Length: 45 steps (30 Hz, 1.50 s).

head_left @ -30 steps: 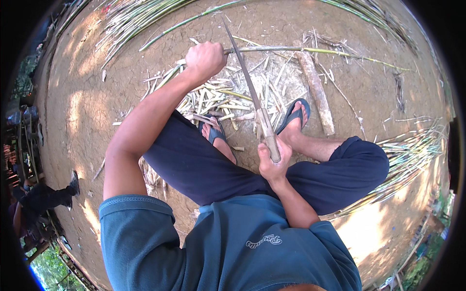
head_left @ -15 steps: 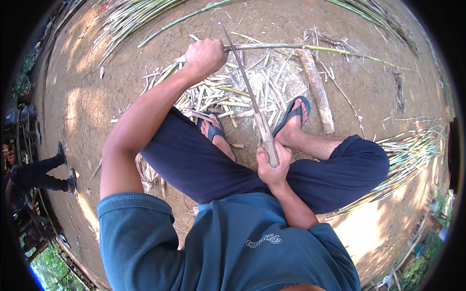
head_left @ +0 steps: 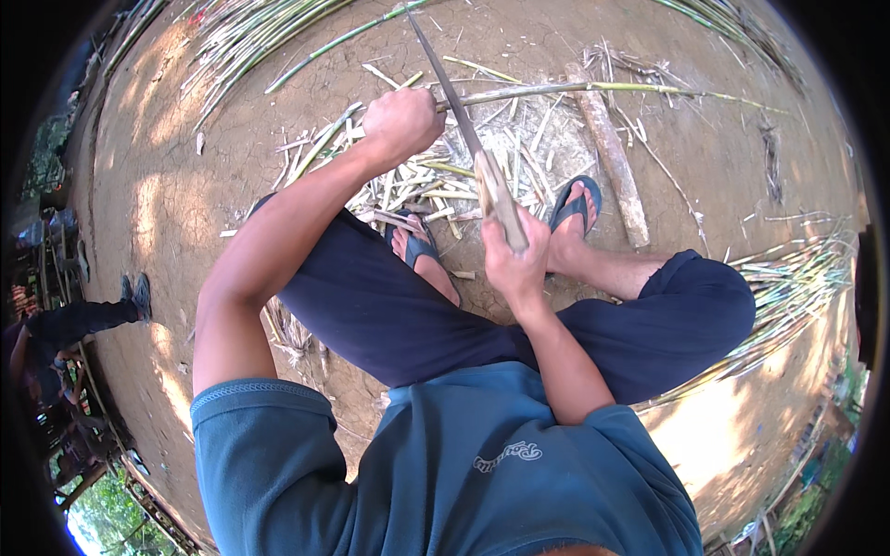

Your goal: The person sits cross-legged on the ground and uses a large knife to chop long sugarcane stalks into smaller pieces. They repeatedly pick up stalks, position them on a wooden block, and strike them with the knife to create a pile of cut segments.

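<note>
My left hand (head_left: 401, 122) is closed around one end of a long thin cane stalk (head_left: 640, 87), which stretches off to the right. In my right hand (head_left: 516, 252) is the wooden handle of a long knife (head_left: 461, 113), gripped between my knees. Its dark, narrow blade slants up to the far left and crosses the stalk just right of my left fist. Whether the edge touches the stalk, I cannot tell. Cut pieces of stalk (head_left: 425, 190) lie heaped on the ground below the blade, around my sandalled feet.
A log (head_left: 612, 162) lies on the dirt beyond my right foot. Bundles of long stalks lie at the far left (head_left: 255, 42), far right (head_left: 732, 28) and near right (head_left: 788, 292). Another person's legs (head_left: 88, 315) show at the left edge.
My right hand has moved forward and slightly left, pushing the knife farther across the stalk. My left hand keeps its grip, shifted slightly in view. The other person's legs have moved.
</note>
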Each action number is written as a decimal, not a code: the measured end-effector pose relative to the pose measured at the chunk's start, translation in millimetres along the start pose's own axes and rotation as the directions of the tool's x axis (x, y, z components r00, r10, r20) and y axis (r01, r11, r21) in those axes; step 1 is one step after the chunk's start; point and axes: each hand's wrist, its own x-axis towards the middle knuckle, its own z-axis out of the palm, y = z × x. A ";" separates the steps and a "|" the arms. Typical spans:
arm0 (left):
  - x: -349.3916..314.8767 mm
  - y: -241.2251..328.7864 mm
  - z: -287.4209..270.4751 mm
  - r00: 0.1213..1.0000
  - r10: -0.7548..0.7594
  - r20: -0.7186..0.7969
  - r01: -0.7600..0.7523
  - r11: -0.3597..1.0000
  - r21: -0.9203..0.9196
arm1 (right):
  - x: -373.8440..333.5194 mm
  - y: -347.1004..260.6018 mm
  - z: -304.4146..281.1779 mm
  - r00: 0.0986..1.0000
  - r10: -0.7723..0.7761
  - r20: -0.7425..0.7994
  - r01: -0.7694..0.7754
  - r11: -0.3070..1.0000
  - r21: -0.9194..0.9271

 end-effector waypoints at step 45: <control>-33.4 16.9 -17.6 0.976 0.163 -0.144 -0.200 0.935 -0.292 | 199.3 -10.6 -73.4 0.950 0.311 0.034 -0.119 0.259 0.959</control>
